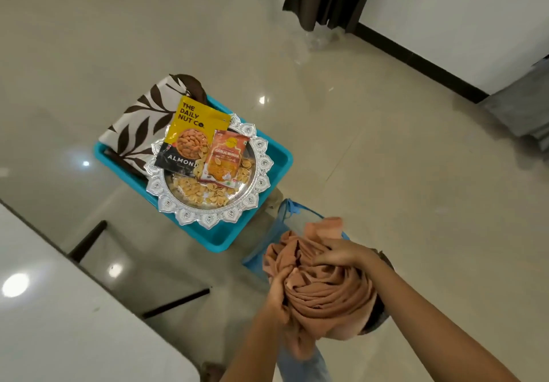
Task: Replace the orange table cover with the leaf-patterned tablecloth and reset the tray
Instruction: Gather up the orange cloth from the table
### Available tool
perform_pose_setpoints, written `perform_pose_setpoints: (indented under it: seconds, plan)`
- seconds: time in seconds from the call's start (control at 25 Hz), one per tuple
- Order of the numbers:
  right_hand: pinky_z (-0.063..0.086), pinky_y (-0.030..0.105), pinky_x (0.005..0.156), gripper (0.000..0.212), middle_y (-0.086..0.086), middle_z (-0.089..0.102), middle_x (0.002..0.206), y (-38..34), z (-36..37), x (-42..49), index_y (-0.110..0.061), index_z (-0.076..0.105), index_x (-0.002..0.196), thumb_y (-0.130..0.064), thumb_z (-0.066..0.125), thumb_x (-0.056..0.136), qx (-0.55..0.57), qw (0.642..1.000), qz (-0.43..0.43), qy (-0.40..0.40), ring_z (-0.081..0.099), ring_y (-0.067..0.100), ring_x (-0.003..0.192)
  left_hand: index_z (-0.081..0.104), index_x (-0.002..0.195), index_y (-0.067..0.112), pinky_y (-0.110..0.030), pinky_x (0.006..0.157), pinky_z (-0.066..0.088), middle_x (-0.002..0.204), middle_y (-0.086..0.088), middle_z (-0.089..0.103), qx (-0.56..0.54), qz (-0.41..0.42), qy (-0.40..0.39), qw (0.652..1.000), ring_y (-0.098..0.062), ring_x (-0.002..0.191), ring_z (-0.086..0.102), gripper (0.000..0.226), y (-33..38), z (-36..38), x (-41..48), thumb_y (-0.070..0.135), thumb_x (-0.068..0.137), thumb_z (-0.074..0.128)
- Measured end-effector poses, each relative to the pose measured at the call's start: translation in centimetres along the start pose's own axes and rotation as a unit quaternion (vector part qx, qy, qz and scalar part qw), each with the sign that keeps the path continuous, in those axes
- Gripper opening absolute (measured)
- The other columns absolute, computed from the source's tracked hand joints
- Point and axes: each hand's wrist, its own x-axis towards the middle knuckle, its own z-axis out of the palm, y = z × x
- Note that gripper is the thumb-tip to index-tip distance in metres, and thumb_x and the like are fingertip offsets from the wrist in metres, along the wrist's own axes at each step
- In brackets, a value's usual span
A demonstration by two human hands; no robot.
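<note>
Behind the bunched orange cover (323, 295), a blue bag (254, 260) is mostly hidden.

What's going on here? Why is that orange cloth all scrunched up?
A person grips the bunched-up orange table cover with the left hand and the right hand. The leaf-patterned tablecloth lies folded in a blue tub, beside a silver tray with two snack packets on it. The new cloth is not spread yet.
</note>
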Motion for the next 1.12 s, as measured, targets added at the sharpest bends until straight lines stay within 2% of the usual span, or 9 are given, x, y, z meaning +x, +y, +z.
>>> perform_pose_setpoints:
  seconds: [0.12,0.24,0.4,0.52,0.64,0.8,0.96,1.04,1.12]
  plan:
    - [0.044,0.034,0.097,0.072,-0.003,0.052,0.136,0.0,0.5,5.3,-0.034,0.052,0.133,-0.061,0.061,0.067,-0.021,1.0,0.0,-0.005,0.048,0.019,0.12,0.06,0.126,0.015,-0.048,0.096,0.05,0.122,-0.012,0.065,0.012,-0.007,0.047,0.999,-0.031,0.112,0.062,0.051,-0.4,0.0,3.4,0.05,0.088,0.056]
    - [0.044,0.034,0.07,0.008,-0.008,0.053,0.087,0.2,1.0,8.6,-0.033,0.055,0.084,-0.04,0.057,0.081,-0.12,0.99,-0.048,0.065,0.055,0.023,0.092,0.055,0.129,0.01,-0.047,0.095,0.051,0.126,-0.014,0.062,-0.057,-0.031,0.069,0.996,-0.031,0.113,0.061,0.057,-0.3,-0.4,5.5,0.052,0.092,0.047]
    - [0.049,0.045,0.084,0.027,0.007,0.066,0.104,2.1,2.8,12.5,-0.018,0.067,0.107,-0.032,0.053,0.089,-0.069,0.993,-0.077,0.063,0.061,0.028,0.1,0.062,0.108,0.009,-0.04,0.065,0.053,0.089,-0.019,0.069,-0.09,-0.075,0.078,0.99,-0.031,0.079,0.066,0.052,0.8,0.0,6.6,0.055,0.088,0.049]
    - [0.045,0.04,0.086,0.025,0.007,0.065,0.106,1.9,4.0,11.5,0.0,0.067,0.106,-0.011,0.05,0.092,-0.035,0.996,-0.058,0.061,0.058,0.025,0.102,0.06,0.122,0.016,-0.053,0.084,0.047,0.111,-0.017,0.065,0.002,-0.078,0.109,0.991,-0.036,0.101,0.06,0.066,1.5,0.4,6.7,0.068,0.084,0.048]
    - [0.045,0.048,0.09,0.029,0.025,0.063,0.11,2.3,5.5,10.4,0.01,0.062,0.108,-0.011,0.052,0.09,0.017,0.998,-0.034,0.055,0.058,0.036,0.103,0.052,0.136,0.009,-0.054,0.106,0.036,0.133,-0.022,0.05,0.021,-0.088,0.094,0.991,-0.04,0.133,0.04,0.069,2.1,1.1,5.3,0.061,0.092,0.04]
    - [0.046,0.036,0.077,0.029,0.016,0.067,0.099,2.2,7.3,8.0,0.003,0.064,0.1,-0.023,0.053,0.092,0.063,0.996,-0.009,0.065,0.061,0.028,0.094,0.047,0.138,0.001,-0.046,0.112,0.032,0.142,-0.021,0.047,-0.006,-0.071,0.08,0.994,-0.037,0.132,0.042,0.062,2.0,0.8,2.5,0.047,0.096,0.043]
    - [0.043,0.036,0.067,0.019,0.009,0.057,0.071,-0.8,8.6,4.3,-0.01,0.054,0.066,-0.012,0.054,0.085,0.066,0.991,-0.002,0.119,0.056,0.026,0.074,0.052,0.125,0.0,-0.037,0.099,0.045,0.131,-0.015,0.055,0.154,0.007,0.096,0.983,-0.03,0.118,0.055,0.042,3.1,-0.7,-2.2,0.029,0.095,0.054]
    - [0.04,0.03,0.064,0.015,0.005,0.058,0.072,-4.2,9.0,1.7,-0.015,0.057,0.07,-0.011,0.054,0.085,0.082,0.983,-0.007,0.166,0.057,0.025,0.073,0.053,0.122,0.003,-0.034,0.092,0.047,0.125,-0.015,0.057,0.199,0.022,0.106,0.974,-0.027,0.113,0.057,0.036,4.5,-1.3,-5.1,0.028,0.095,0.054]
    - [0.041,0.024,0.061,0.011,0.0,0.061,0.077,-8.3,9.9,-0.9,-0.012,0.065,0.082,-0.015,0.056,0.088,0.094,0.972,-0.032,0.212,0.057,0.016,0.07,0.063,0.106,0.008,-0.029,0.066,0.048,0.101,-0.011,0.065,0.186,0.082,0.089,0.975,-0.019,0.081,0.062,0.023,6.7,-2.2,-7.9,0.026,0.091,0.057]
